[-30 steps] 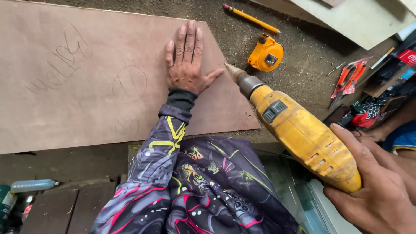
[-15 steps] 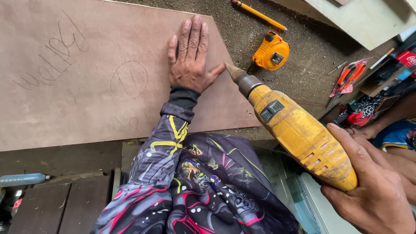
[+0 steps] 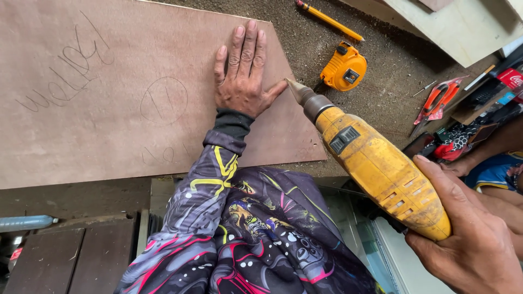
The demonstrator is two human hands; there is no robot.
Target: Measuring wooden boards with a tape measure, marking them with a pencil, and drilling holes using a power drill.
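Note:
My left hand (image 3: 242,81) lies flat, fingers spread, on a large brown plywood board (image 3: 109,136) near its right edge. The sleeve on that arm is dark with bright patterns. My right hand (image 3: 468,245) grips the rear of a worn yellow power drill (image 3: 381,163) at the lower right. The drill's pointed tip (image 3: 291,86) rests at the board's surface, right beside my left thumb. Pencil scribbles and a drawn circle (image 3: 163,99) mark the board to the left of my hand.
A yellow tape measure (image 3: 343,68) and a yellow pencil (image 3: 327,19) lie on the rough ground beyond the board. Red-handled pliers (image 3: 436,100) and small clutter sit at the right. A pale board (image 3: 452,27) lies top right. A plastic bottle (image 3: 24,222) lies lower left.
The view has shifted a little. My left hand stays flat on the board and the drill tip stays by my thumb, nearly unmoved.

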